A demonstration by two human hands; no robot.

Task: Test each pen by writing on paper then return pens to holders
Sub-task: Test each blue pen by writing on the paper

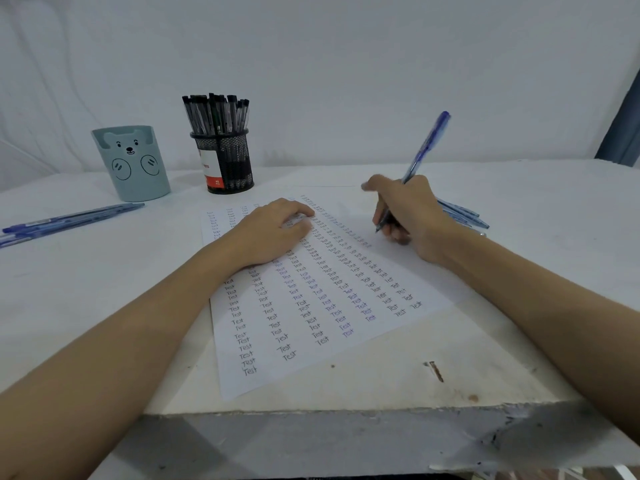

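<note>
White paper sheet [311, 341] under flat left hand [273, 230]; right hand [408, 216] beside it grips translucent blue pen [420, 152], tip down.

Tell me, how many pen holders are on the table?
2: a teal bear-faced holder at far left, and a black mesh holder full of black pens just right of it.

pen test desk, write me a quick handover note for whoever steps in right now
Right hand grips a blue pen, tip at the paper by the last column.
Left hand rests on the sheet, holding nothing.
Black pens stand in the mesh holder; nothing shows above the bear cup rim.
Blue pens lie loose far left and behind the right hand.
Done: many columns of "Test".
Left: the loose blue pens, then into holders.
</note>
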